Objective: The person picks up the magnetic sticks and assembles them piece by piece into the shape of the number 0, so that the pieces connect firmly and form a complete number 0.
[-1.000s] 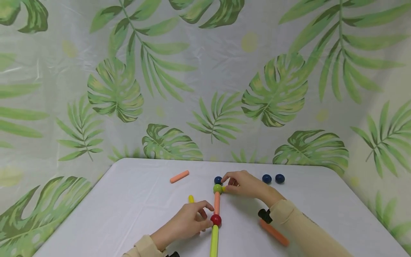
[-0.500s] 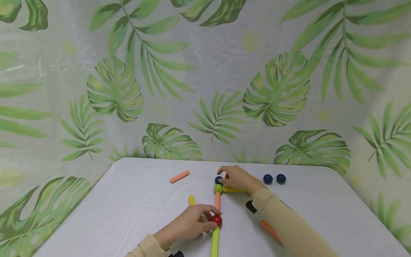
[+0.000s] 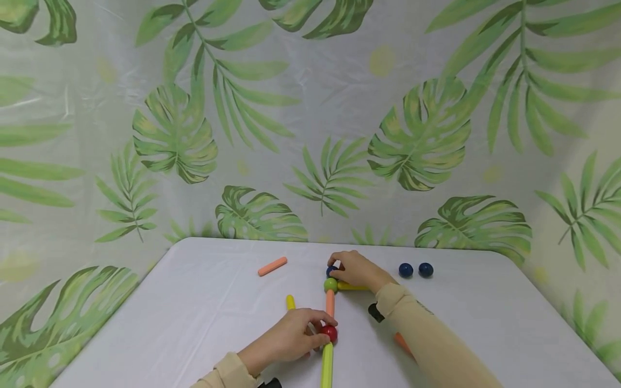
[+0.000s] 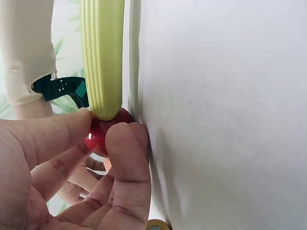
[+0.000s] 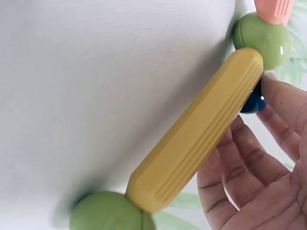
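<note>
My left hand [image 3: 297, 334] pinches a red ball [image 3: 331, 333] between thumb and fingers. A lime ribbed stick [image 4: 103, 62] meets the ball on the near side, and a salmon stick [image 3: 330, 302] runs from it to a green ball [image 3: 331, 285]. My right hand [image 3: 359, 269] holds a blue ball [image 3: 332, 271] just beyond that green ball; in the right wrist view the fingers partly hide the blue ball [image 5: 254, 104]. A yellow stick [image 5: 196, 132] joins the green ball to a second green ball [image 5: 110, 213], which my right arm hides in the head view.
Two more blue balls [image 3: 405, 270] lie at the back right of the white table [image 3: 218, 307]. A loose salmon stick [image 3: 273, 266] is at the back left. Behind my left hand a yellow stick [image 3: 290, 302] shows partly, and an orange stick [image 3: 402, 343] sits partly under my right forearm.
My right hand has moved from the yellow stick by the green ball to the blue ball and now grips it. My left fingers have closed further over the red ball.
</note>
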`<state>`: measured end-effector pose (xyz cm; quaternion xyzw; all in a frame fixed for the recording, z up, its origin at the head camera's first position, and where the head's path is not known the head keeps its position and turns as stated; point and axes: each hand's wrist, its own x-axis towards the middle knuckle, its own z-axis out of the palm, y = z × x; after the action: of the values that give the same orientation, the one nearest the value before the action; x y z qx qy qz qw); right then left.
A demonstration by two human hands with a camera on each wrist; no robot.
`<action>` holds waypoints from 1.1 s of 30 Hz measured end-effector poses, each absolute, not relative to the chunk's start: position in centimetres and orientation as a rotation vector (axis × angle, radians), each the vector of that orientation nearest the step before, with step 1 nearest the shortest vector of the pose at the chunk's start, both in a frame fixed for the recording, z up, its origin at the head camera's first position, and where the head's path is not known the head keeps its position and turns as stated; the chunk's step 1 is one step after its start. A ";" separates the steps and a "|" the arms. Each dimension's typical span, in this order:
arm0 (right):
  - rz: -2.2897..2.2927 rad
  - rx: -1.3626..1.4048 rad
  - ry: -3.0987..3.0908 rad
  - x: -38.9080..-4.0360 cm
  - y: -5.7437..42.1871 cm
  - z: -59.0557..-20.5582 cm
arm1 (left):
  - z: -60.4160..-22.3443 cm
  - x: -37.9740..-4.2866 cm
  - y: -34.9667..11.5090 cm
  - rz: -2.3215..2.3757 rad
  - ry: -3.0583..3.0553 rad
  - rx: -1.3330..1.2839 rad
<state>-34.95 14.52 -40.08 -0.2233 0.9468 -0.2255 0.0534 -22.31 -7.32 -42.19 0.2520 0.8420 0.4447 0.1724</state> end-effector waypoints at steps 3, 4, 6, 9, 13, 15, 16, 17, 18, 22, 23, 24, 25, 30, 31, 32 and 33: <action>-0.703 -0.633 2.891 -34.8 15.2 -40.1 | -42.2 -22.5 -7.1 1.263 2.391 0.708; -0.713 -0.627 2.893 -34.7 15.5 -40.0 | -42.3 -22.6 -7.1 1.260 2.392 0.704; -0.744 -0.615 2.897 -34.3 16.1 -39.7 | -42.3 -22.8 -7.0 1.252 2.398 0.698; -0.789 -0.648 2.898 -33.3 17.1 -39.1 | -42.2 -23.1 -6.9 1.233 2.417 0.697; -0.820 -0.740 2.904 -31.2 18.3 -38.1 | -42.1 -23.4 -6.8 1.223 2.433 0.700; -0.830 -0.782 2.900 -30.1 18.8 -37.7 | -42.0 -23.5 -6.8 1.219 2.436 0.694; -0.836 -0.801 2.893 -29.5 19.1 -37.5 | -41.9 -23.6 -6.8 1.217 2.437 0.690; -0.845 -0.818 2.881 -28.9 19.2 -37.3 | -41.9 -23.7 -6.8 1.213 2.440 0.684; -0.847 -0.837 2.871 -28.3 19.4 -37.2 | -41.8 -23.9 -6.8 1.205 2.445 0.683; -0.856 -0.898 2.807 -25.8 19.7 -36.9 | -41.8 -24.2 -6.7 1.179 2.465 0.673; -0.857 -0.909 2.787 -25.3 19.7 -36.9 | -41.7 -24.3 -6.7 1.176 2.467 0.671; -0.857 -0.913 2.770 -24.8 19.7 -36.9 | -41.7 -24.3 -6.7 1.173 2.470 0.672; -0.862 -0.914 2.752 -24.3 19.7 -37.0 | -41.7 -24.4 -6.7 1.171 2.473 0.671; -0.885 -0.896 2.658 -22.1 19.6 -37.4 | -41.8 -24.6 -6.5 1.156 2.486 0.678; -0.889 -0.892 2.638 -21.7 19.5 -37.5 | -41.7 -24.6 -6.5 1.156 2.488 0.680; -0.892 -0.883 2.618 -21.4 19.5 -37.5 | -41.7 -24.7 -6.5 1.155 2.490 0.682; -0.896 -0.879 2.600 -21.0 19.4 -37.7 | -41.7 -24.7 -6.4 1.154 2.493 0.683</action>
<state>-20.97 19.44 -37.68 -0.3020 0.8933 -0.3077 0.1268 -24.72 -6.44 -41.71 0.2384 0.8700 0.4028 0.1550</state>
